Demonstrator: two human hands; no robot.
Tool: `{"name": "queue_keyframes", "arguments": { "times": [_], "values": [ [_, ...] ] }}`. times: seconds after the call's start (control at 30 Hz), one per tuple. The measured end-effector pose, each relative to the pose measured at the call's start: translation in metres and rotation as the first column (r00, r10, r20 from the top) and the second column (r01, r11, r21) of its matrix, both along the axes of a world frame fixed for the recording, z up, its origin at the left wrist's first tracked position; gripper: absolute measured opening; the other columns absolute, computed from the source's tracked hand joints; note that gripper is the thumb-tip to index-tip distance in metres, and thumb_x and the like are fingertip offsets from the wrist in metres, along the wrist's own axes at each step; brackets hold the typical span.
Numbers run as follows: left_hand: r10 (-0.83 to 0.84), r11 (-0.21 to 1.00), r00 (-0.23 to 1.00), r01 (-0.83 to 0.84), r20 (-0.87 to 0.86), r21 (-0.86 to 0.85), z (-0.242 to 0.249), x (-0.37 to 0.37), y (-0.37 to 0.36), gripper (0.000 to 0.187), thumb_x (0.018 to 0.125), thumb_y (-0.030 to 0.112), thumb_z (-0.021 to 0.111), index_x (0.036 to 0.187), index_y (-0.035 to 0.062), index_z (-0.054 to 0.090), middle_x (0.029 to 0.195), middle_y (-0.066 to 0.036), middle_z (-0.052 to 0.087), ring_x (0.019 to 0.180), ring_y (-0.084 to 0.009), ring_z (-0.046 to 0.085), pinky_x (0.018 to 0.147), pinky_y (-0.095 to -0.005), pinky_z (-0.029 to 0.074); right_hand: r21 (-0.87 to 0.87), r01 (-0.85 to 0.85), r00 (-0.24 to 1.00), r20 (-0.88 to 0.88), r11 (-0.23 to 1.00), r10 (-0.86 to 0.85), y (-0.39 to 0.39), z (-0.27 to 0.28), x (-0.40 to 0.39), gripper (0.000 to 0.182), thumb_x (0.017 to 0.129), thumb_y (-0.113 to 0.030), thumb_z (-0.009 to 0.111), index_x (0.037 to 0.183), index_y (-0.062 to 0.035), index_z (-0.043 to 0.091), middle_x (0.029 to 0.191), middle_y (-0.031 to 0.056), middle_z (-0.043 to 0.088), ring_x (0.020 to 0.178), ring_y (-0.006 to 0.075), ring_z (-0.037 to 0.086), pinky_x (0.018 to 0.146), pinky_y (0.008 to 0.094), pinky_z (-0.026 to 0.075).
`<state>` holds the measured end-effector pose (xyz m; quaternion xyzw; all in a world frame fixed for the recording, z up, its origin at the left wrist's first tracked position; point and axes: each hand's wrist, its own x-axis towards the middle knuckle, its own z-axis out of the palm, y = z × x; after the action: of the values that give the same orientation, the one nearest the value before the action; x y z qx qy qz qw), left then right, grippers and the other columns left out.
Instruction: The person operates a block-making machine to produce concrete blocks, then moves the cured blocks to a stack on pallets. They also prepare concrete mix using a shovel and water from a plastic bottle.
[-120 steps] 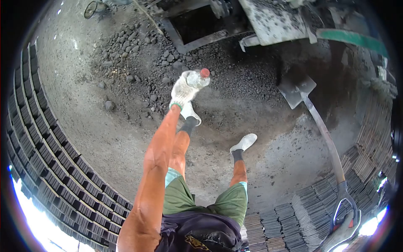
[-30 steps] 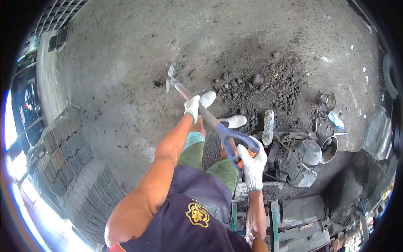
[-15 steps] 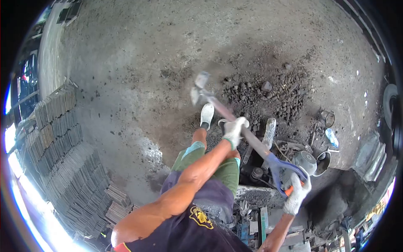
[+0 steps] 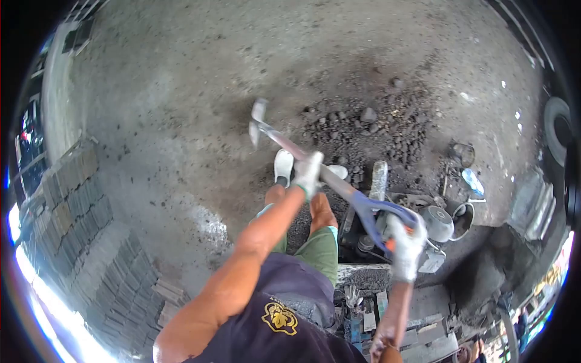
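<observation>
My left hand [image 4: 308,174], in a white glove, is wrapped round the middle of a shovel's shaft [image 4: 336,183]. In a white glove too, my right hand [image 4: 406,245] grips the blue and orange handle [image 4: 372,213] at the shovel's near end. The shovel's metal blade [image 4: 258,121] is seen nearly edge-on and hangs over the floor, left of a heap of dark lumps and grit [image 4: 369,130]. Both white shoes [image 4: 283,163] show beneath the shaft.
Stacked grey tiles [image 4: 72,212] stand at the left. Right of my legs are a metal pot [image 4: 437,223], a bucket [image 4: 463,221], a can [image 4: 463,155] and a plastic bottle [image 4: 473,181]. A tyre [image 4: 557,130] lies at the far right.
The shovel and both hands have moved left, and the blade has swung away from the heap. Both hands keep their hold. The view has shifted slightly.
</observation>
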<state>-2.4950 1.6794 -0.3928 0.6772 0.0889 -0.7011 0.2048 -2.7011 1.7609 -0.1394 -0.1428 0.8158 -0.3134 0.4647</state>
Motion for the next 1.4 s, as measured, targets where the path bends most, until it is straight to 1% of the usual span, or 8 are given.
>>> {"name": "queue_keyframes", "arguments": {
  "times": [0.3,0.57,0.77,0.97,1.13,1.2,1.27,1.4],
  "values": [
    [-0.129,0.987,0.876,0.157,-0.465,0.02,0.087,-0.272,0.07,0.054,0.088,0.033,0.076,0.127,0.0077,0.048,0.107,-0.01,0.058,0.086,-0.0269,0.064,0.073,-0.0529,0.062,0.01,0.077,0.818,-0.573,0.997,-0.057,0.073,0.143,-0.169,0.037,0.087,0.003,0.072,0.122,-0.0005,0.063,0.099,0.0043,0.07,0.075,0.0066,0.062,0.063,0.0227,0.05],
    [-0.714,0.7,0.675,0.686,-0.186,-0.199,0.122,-0.267,0.029,0.039,0.089,0.036,0.074,0.102,0.0015,0.062,0.096,-0.011,0.067,0.082,-0.0277,0.068,0.071,-0.0506,0.06,-0.217,0.71,0.631,-0.227,0.67,-0.742,0.134,0.12,-0.12,0.034,0.087,0.002,0.071,0.119,-0.0005,0.062,0.091,0.0092,0.069,0.055,0.0106,0.058,0.049,0.0264,0.05],
    [-0.833,0.305,0.399,0.909,0.383,-0.284,-0.016,-0.296,-0.094,0.038,0.084,0.038,0.075,0.087,0.001,0.067,0.076,-0.008,0.065,0.07,-0.023,0.064,0.066,-0.0408,0.055,-0.131,0.931,0.362,0.192,0.342,-0.912,0.068,-0.038,-0.057,0.03,0.088,-0.004,0.075,0.114,0.0032,0.062,0.084,0.0057,0.067,0.06,0.0101,0.06,0.057,0.0274,0.051],
    [-0.939,0.222,0.267,0.952,0.216,-0.211,0.028,-0.313,-0.03,0.042,0.083,0.037,0.077,0.097,-0.0004,0.064,0.085,-0.01,0.066,0.068,-0.0224,0.062,0.059,-0.0435,0.052,-0.094,0.99,0.106,0.003,0.105,-0.994,0.075,0.02,-0.039,0.02,0.09,-0.008,0.07,0.105,0.001,0.06,0.065,0.0068,0.06,0.05,0.0164,0.059,0.048,0.0311,0.053],
    [-0.929,0.335,0.3,0.931,-0.218,-0.143,0.059,-0.314,-0.022,0.026,0.084,0.03,0.073,0.085,0.0063,0.061,0.072,-0.006,0.06,0.062,-0.0218,0.059,0.053,-0.0395,0.049,-0.128,0.991,0.028,-0.045,0.033,-0.999,0.039,0.095,-0.043,0.032,0.091,-0.005,0.069,0.12,0.0047,0.061,0.085,0.0107,0.07,0.059,0.014,0.063,0.057,0.029,0.054],
    [-0.804,0.524,0.488,0.852,-0.34,-0.018,0.111,-0.323,-0.048,0.022,0.086,0.025,0.07,0.079,0.0106,0.055,0.066,-0.003,0.052,0.055,-0.0195,0.052,0.057,-0.0325,0.046,-0.089,0.975,0.196,-0.082,0.203,-0.977,0.019,0.108,-0.024,0.047,0.085,-0.019,0.08,0.124,0.0012,0.063,0.101,0.0127,0.072,0.075,0.0181,0.07,0.069,0.0312,0.057],
    [-0.839,0.497,0.416,0.847,-0.35,-0.185,0.093,-0.3,-0.077,0.023,0.089,0.029,0.068,0.082,0.0119,0.053,0.068,-0.003,0.054,0.057,-0.0173,0.052,0.054,-0.0321,0.045,-0.034,0.743,0.616,-0.357,0.669,-0.702,0.011,0.126,-0.005,0.063,0.071,-0.026,0.09,0.122,0.0007,0.065,0.098,0.0142,0.073,0.086,0.0182,0.071,0.081,0.0348,0.056],
    [-0.888,0.374,0.336,0.925,-0.315,-0.068,0.052,-0.28,-0.133,0.032,0.092,0.041,0.067,0.085,0.0128,0.053,0.074,-0.005,0.057,0.063,-0.0215,0.057,0.058,-0.0352,0.052,-0.254,0.544,0.743,-0.299,0.8,-0.599,0.04,0.159,0.068,0.046,0.072,-0.038,0.088,0.104,-0.0083,0.074,0.076,0.0104,0.068,0.081,0.0316,0.071,0.081,0.0404,0.056]
  ]
}}
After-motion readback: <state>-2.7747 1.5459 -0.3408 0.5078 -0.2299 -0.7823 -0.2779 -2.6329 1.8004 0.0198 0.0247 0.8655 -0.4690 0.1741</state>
